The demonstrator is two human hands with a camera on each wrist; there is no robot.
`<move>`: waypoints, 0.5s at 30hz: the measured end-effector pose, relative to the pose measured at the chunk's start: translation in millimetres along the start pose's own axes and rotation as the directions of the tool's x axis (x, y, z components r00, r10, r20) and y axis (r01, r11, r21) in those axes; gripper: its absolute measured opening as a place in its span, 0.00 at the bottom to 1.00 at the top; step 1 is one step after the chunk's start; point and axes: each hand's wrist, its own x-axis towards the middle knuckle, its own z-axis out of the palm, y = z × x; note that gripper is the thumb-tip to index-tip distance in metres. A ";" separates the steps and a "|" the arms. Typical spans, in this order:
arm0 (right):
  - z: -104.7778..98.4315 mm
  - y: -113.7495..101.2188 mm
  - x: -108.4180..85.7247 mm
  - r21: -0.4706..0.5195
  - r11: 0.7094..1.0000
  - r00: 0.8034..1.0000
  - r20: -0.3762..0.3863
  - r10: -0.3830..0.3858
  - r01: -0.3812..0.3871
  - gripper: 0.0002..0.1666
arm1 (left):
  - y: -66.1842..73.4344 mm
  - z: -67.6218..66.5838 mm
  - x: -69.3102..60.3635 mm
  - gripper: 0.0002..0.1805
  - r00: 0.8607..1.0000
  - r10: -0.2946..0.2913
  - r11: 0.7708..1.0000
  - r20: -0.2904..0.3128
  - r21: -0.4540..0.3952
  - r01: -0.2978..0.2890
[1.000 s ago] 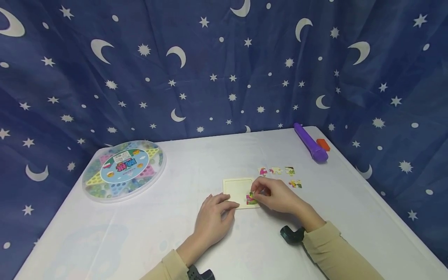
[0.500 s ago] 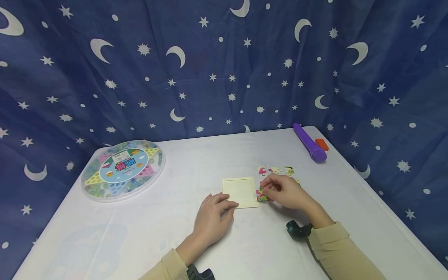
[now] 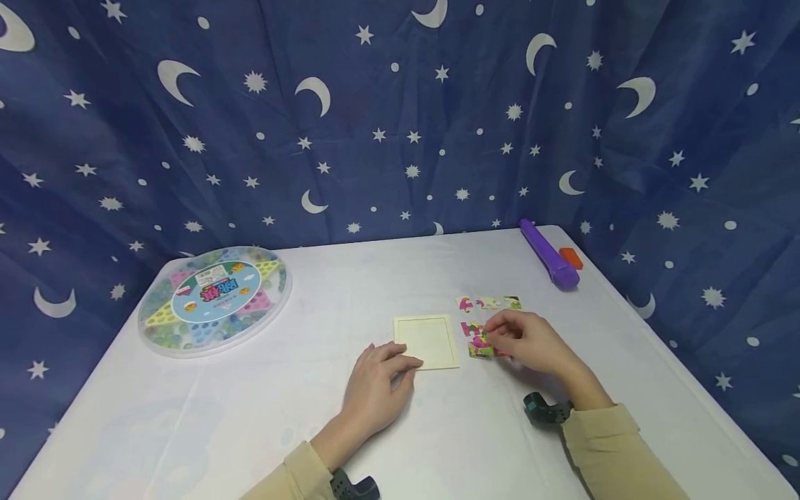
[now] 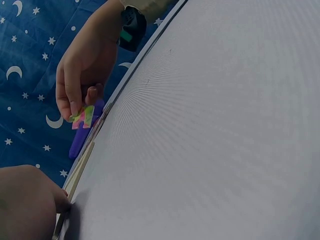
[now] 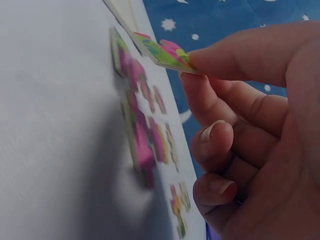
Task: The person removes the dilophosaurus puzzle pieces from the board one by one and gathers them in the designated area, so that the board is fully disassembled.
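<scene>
My left hand (image 3: 378,385) rests its fingers on the lower left edge of a small cream puzzle tray (image 3: 434,340), whose recess holds no pieces. In the left wrist view the thumb side of that hand (image 4: 30,202) touches the tray's edge (image 4: 80,167). To the right of the tray, my right hand (image 3: 531,340) pinches a pink and green jigsaw piece (image 5: 167,55) between thumb and index finger, above the table. Several loose jigsaw pieces (image 3: 480,349) lie below and around the right hand, blurred in the right wrist view; the hand partly hides them.
A round, clear-lidded board game box (image 3: 215,302) lies at the table's left. Toward the back right are a purple microphone-shaped object (image 3: 550,255) and an orange block (image 3: 571,258). More jigsaw pieces (image 3: 465,304) lie behind the right hand. A starry blue curtain (image 3: 375,139) hangs behind the white table.
My right hand has lifted a jigsaw piece out of the tray's lower right corner and carried it rightward over the loose pieces. My left hand has stayed on the tray.
</scene>
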 end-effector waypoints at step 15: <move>-30.5 18.5 -16.5 -0.050 0.994 0.994 -0.039 0.098 -0.100 0.15 | -0.5 -0.8 0.9 0.08 0.998 -0.045 0.999 -0.038 0.025 0.046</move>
